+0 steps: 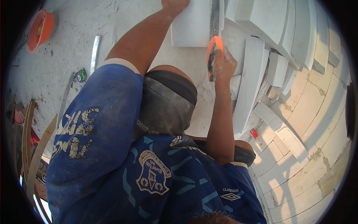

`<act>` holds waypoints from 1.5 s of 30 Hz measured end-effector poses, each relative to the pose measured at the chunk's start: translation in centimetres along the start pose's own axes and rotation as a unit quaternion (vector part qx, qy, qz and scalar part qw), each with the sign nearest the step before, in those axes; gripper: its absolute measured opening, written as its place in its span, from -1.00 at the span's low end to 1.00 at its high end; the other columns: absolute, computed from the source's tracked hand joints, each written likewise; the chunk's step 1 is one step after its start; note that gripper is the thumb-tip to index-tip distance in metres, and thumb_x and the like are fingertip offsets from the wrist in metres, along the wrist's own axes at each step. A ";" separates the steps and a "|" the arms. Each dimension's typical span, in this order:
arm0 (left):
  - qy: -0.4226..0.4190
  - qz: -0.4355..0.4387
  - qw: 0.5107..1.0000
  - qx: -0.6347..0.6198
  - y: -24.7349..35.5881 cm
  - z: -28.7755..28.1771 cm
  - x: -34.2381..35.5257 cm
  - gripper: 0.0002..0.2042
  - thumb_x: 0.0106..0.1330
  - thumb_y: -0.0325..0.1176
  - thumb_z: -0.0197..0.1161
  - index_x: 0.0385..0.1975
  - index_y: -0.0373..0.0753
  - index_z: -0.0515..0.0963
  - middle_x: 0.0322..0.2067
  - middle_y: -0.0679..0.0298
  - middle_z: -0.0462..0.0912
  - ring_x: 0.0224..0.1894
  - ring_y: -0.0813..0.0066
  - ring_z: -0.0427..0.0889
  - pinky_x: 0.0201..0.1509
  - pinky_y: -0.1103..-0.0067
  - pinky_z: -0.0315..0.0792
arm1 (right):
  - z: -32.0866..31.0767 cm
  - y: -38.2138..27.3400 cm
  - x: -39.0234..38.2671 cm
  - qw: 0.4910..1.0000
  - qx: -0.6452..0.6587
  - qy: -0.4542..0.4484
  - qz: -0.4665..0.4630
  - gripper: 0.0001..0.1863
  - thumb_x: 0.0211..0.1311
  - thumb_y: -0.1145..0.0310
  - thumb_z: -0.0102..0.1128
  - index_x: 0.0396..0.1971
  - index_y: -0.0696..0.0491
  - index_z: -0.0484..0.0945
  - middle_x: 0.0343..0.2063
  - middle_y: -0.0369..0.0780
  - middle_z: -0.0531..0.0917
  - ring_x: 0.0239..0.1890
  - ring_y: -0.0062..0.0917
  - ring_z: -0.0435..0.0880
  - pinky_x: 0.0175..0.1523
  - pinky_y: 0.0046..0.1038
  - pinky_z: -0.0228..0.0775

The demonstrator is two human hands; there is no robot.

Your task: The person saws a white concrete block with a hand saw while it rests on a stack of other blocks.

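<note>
My right hand (225, 69) is closed round the orange and black handle of a hand saw (214, 56). The saw's toothed blade runs away from me, at the right part of a pale, smooth-faced block (190, 31). A narrow strip of the block shows to the right of the blade. At the top edge, my left hand (175, 4) is by the block's left side; its fingers are cut off by the picture's edge, so their pose is hidden. My bent knee (173, 80) is between my arms.
More pale blocks (264, 16) are stacked at the right, beside a block wall (309, 100). A red-capped bottle (255, 134) lies near its foot. At left are an orange bucket (47, 31), a metal bar (95, 54), a green-black tape measure (81, 75) and wooden strips (27, 138).
</note>
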State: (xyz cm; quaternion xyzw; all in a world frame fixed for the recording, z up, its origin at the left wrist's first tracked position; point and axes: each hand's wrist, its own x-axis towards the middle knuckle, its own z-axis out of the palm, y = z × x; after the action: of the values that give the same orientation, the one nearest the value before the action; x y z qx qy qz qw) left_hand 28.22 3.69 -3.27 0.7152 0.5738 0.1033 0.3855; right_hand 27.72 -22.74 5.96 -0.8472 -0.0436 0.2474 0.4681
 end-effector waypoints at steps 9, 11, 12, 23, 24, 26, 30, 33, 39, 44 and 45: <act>0.013 0.001 0.999 0.032 -0.6 0.9 1.1 -0.03 0.39 0.21 0.21 0.50 -0.49 0.03 0.05 -0.30 0.62 0.15 -0.20 0.62 0.28 0.14 0.50 | -1.6 2.6 -3.8 1.000 -0.020 0.013 -0.019 -0.63 0.41 0.34 0.22 0.11 0.19 0.68 -0.46 -0.40 0.58 -0.44 -0.74 0.44 -0.28 -0.60 0.37; 0.023 0.008 0.999 0.043 -0.8 1.2 1.5 -0.03 0.39 0.21 0.21 0.50 -0.50 0.03 0.05 -0.30 0.62 0.13 -0.20 0.63 0.27 0.14 0.50 | -2.1 4.1 -4.6 0.999 -0.023 0.017 -0.022 -0.63 0.42 0.34 0.22 0.12 0.17 0.68 -0.47 -0.41 0.58 -0.44 -0.73 0.44 -0.28 -0.59 0.38; 0.031 0.020 0.999 0.036 -0.9 1.5 1.5 -0.03 0.39 0.21 0.21 0.49 -0.51 0.03 0.05 -0.30 0.62 0.14 -0.21 0.63 0.27 0.13 0.50 | -2.4 5.2 -5.0 1.000 -0.008 0.016 -0.025 -0.63 0.42 0.33 0.22 0.13 0.15 0.68 -0.48 -0.40 0.58 -0.44 -0.73 0.44 -0.28 -0.58 0.38; 0.039 0.025 0.998 0.051 0.4 1.5 1.6 -0.04 0.37 0.32 0.16 0.42 -0.47 0.09 0.07 -0.30 0.63 0.17 -0.23 0.63 0.28 0.15 0.48 | -5.8 11.2 -11.8 0.995 -0.082 0.043 -0.026 -0.62 0.44 0.30 0.25 0.16 0.12 0.65 -0.55 -0.27 0.59 -0.48 -0.71 0.46 -0.30 -0.53 0.43; 0.035 0.014 0.998 0.047 0.5 1.1 1.5 -0.06 0.37 0.30 0.16 0.44 -0.43 0.09 0.10 -0.28 0.60 0.17 -0.22 0.62 0.28 0.14 0.47 | -6.7 10.9 -13.3 0.997 -0.075 0.031 0.005 -0.62 0.44 0.30 0.25 0.16 0.14 0.65 -0.51 -0.25 0.63 -0.45 -0.71 0.49 -0.27 -0.55 0.44; 0.035 0.009 0.999 0.040 0.7 0.6 1.6 -0.07 0.38 0.29 0.17 0.46 -0.39 0.08 0.13 -0.26 0.58 0.17 -0.21 0.62 0.29 0.12 0.47 | -9.0 9.7 -15.9 0.997 -0.060 0.012 0.052 -0.61 0.44 0.31 0.26 0.15 0.19 0.66 -0.44 -0.25 0.69 -0.39 -0.71 0.55 -0.21 -0.57 0.45; 0.035 0.001 0.999 0.042 1.2 0.4 1.7 -0.09 0.40 0.26 0.16 0.46 -0.38 0.07 0.12 -0.26 0.58 0.16 -0.21 0.63 0.28 0.12 0.47 | -17.0 7.9 -22.9 0.987 0.010 0.014 0.159 -0.62 0.38 0.39 0.30 0.12 0.26 0.67 -0.29 -0.32 0.71 -0.28 -0.68 0.59 -0.11 -0.60 0.45; 0.034 0.011 0.998 0.045 1.8 0.7 1.1 -0.10 0.41 0.25 0.16 0.46 -0.39 0.08 0.11 -0.27 0.59 0.15 -0.22 0.63 0.27 0.12 0.48 | -19.2 3.8 -23.6 0.985 0.046 0.033 0.162 -0.62 0.35 0.43 0.31 0.11 0.25 0.67 -0.27 -0.32 0.71 -0.26 -0.70 0.60 -0.10 -0.63 0.44; 0.059 0.029 0.997 0.043 0.0 0.4 1.9 -0.11 0.42 0.23 0.15 0.44 -0.43 0.09 0.08 -0.31 0.60 0.14 -0.26 0.63 0.27 0.11 0.48 | -11.4 -0.3 -12.2 0.984 0.149 0.048 0.086 -0.62 0.28 0.52 0.34 0.10 0.24 0.68 -0.42 -0.39 0.63 -0.48 -0.80 0.47 -0.36 -0.66 0.32; 0.046 0.033 0.998 0.037 1.3 0.6 1.0 -0.12 0.43 0.22 0.15 0.44 -0.45 0.08 0.06 -0.33 0.60 0.12 -0.28 0.63 0.27 0.10 0.47 | -5.1 -3.3 -2.2 0.992 0.120 0.020 0.033 -0.57 0.22 0.48 0.28 0.10 0.28 0.66 -0.44 -0.39 0.60 -0.48 -0.76 0.47 -0.37 -0.61 0.32; 0.042 0.034 0.998 0.033 1.5 0.6 0.9 -0.12 0.43 0.21 0.14 0.44 -0.45 0.07 0.06 -0.33 0.60 0.12 -0.28 0.63 0.26 0.10 0.48 | -4.0 -3.8 -0.9 0.989 0.140 0.021 0.032 -0.55 0.20 0.46 0.26 0.11 0.29 0.66 -0.44 -0.37 0.60 -0.46 -0.74 0.48 -0.34 -0.60 0.35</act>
State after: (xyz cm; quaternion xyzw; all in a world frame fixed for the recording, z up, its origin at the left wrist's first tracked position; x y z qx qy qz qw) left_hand 30.03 4.18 -2.95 0.7415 0.5679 0.1270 0.3339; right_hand 29.40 -24.01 11.13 -0.7790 0.0286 0.2481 0.5751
